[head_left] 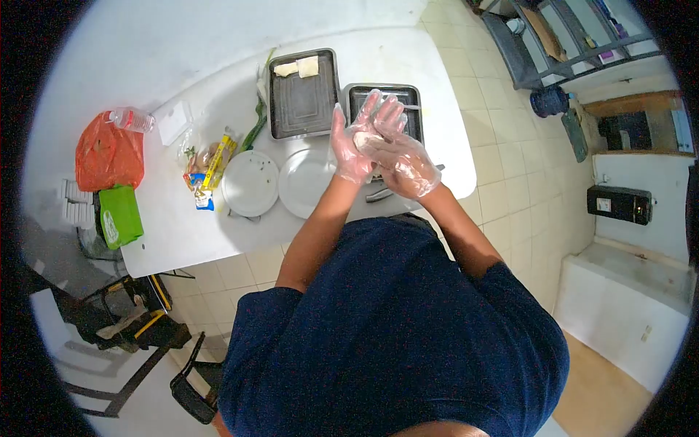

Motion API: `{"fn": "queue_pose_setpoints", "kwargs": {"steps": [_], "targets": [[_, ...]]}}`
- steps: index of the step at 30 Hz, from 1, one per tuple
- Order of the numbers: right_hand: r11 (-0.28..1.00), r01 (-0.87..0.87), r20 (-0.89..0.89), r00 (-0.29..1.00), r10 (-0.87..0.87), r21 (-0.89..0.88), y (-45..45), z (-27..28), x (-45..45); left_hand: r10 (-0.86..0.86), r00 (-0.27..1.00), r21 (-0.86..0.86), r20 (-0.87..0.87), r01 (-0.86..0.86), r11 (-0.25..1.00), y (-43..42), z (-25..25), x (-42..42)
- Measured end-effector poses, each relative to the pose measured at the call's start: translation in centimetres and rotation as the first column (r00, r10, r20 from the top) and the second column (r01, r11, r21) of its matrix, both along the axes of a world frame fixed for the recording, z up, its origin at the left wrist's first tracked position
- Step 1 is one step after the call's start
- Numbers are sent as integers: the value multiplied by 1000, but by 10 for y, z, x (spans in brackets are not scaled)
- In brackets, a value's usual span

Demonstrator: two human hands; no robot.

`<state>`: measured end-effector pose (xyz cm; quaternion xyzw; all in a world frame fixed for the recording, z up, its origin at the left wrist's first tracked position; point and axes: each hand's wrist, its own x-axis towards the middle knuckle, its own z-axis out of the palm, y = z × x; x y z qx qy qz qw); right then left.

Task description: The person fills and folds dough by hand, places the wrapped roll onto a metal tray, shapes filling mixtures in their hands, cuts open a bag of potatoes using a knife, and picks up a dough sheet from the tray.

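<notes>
Both hands wear clear plastic gloves and meet above the front of a dark tray. My left hand is palm up with its fingers spread, and a small pale lump lies on its palm. Across that palm rests my right hand, its fingers extended over or against the lump; their tips are hard to make out. Left of the hands, a larger baking tray bears two pale folded pieces at its far end. White plates stand nearer to me.
The white table also bears green leaves, food packets, a red plastic bag, a clear bottle and a green bag. A dark handle lies beneath my right wrist. Chairs stand at lower left.
</notes>
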<state>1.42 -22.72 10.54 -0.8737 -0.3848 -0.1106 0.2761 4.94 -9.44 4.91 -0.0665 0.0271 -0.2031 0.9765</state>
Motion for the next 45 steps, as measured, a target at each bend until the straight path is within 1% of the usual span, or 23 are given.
{"fn": "queue_pose_setpoints", "kwargs": {"steps": [3,6,9,12,15,18,21,24,27,31,34,37,40,43,45], "targets": [[996,26,-3,1000,-26,84,3,13,1,9,1000,17,23,-9,1000,3,3,-4],[999,31,14,999,-30,-38,9,25,-2,10,1000,9,16,-10,1000,3,5,-2],[999,-13,9,1000,13,-42,7,17,-4,26,1000,23,15,-26,999,4,2,2],[996,70,-53,996,-66,64,4,15,-6,24,1000,29,11,-24,999,4,1,-1],[1000,10,43,999,-11,22,6,9,-1,15,1000,28,15,-16,999,3,3,-3],[999,35,-32,999,-35,5,3,19,-8,-7,1000,13,28,7,1000,3,2,0],[994,83,-111,991,-74,78,-3,17,-1,-28,999,54,25,27,998,0,1,-1],[999,-4,-177,984,-2,-37,-6,17,10,-82,995,36,62,80,996,-4,-5,-3],[988,-53,-170,985,28,-145,5,22,16,-119,981,2,153,120,993,-7,-9,-7],[977,-127,-148,984,102,-169,2,12,25,-75,989,46,126,70,996,-6,-8,-9],[981,-140,-138,983,122,-131,-3,5,25,13,993,62,121,-21,998,-4,-16,-7],[993,-122,-94,988,120,-9,-9,1,20,63,998,-12,20,-62,998,2,-21,-1],[996,-45,32,999,43,77,-2,-4,11,81,995,-49,62,-78,996,7,-19,3],[997,-19,-23,1000,21,79,-1,-3,5,93,993,66,77,-99,993,9,-16,4],[985,17,-46,999,-10,171,-2,1,9,81,991,79,110,-90,993,10,-12,4]]}}
